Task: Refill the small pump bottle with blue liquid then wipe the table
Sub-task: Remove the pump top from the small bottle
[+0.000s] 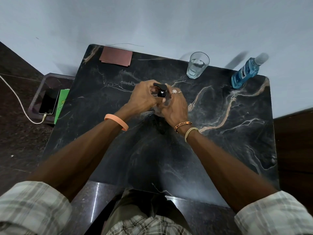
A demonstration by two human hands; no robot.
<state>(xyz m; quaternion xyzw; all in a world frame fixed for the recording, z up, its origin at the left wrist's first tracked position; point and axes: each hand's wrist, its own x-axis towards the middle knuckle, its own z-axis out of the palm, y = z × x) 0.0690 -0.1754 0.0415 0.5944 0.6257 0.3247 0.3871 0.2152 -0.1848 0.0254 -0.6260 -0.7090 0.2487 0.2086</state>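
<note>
**A:** We've got the dark marble surface (220, 150) under us, with our left hand (142, 99) and right hand (174, 107) meeting over its middle. What lies past them?

**B:** Well off beyond the right hand stands the bottle of blue liquid (243, 73), which looks capped. A glass (197, 65) sits nearer, also beyond the right hand. Beyond the left hand lies a brown folded cloth (116, 55), probably our wiper.

**A:** And the small pump bottle (166, 103)?

**B:** It's between our hands and seems to rest on the surface. Our right hand wraps its clear body, and our left hand's fingers curl round the black pump top (160, 89).

**A:** So we're unscrewing the top?

**B:** We judge so. We should hold the body steady and upright and turn only the collar. Then we lift the tube straight out, so nothing drips.
</note>
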